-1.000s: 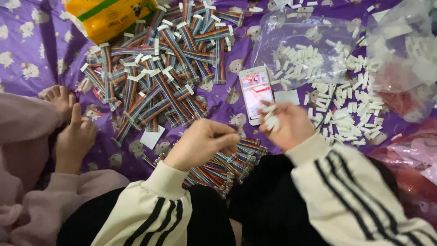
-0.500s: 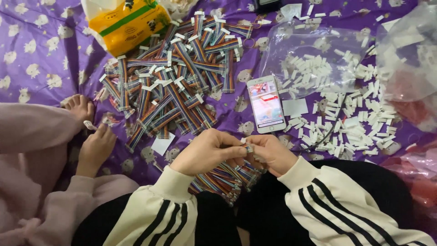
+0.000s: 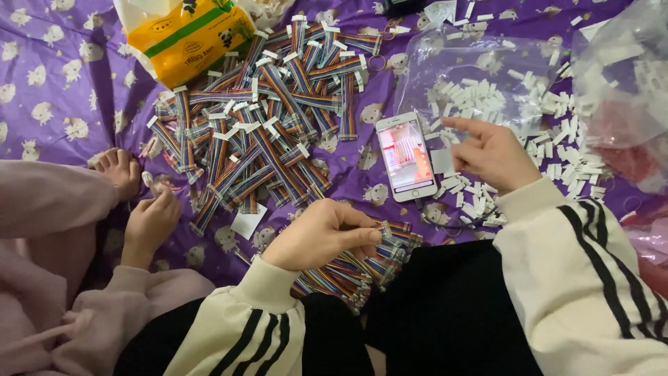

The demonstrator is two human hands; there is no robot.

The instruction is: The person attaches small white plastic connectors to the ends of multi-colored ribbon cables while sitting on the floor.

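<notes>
Your left hand (image 3: 323,233) is pinched shut on the end of a rainbow ribbon cable (image 3: 390,233), thumb and forefinger clamped just behind its tip, and that cable lies on top of a small heap of the same cables (image 3: 348,271) in your lap, at about 6 o'clock in the view. Your right hand (image 3: 494,153) is open and holds nothing, fingers spread above the scattered white connector housings (image 3: 563,157), which sit at about 3 o'clock from your left hand, well apart from the cable. Judging from that, pick one housing cleanly with the fingertips rather than raking through several, and keep the left pinch close to the cable end so the tip stays stiff and does not fan out. The housings nearest your right hand lie just beside the phone (image 3: 406,158), which rests face up between your two hands; reach around it, not over it. The big pile of cables (image 3: 264,125) spreads at 11 o'clock from your left hand, with a yellow tissue pack (image 3: 191,35) beyond it at 12 o'clock. Another person's hand (image 3: 149,223) rests on the purple printed sheet (image 3: 56,83) at 9 o'clock, near but clear of your left hand.
</notes>
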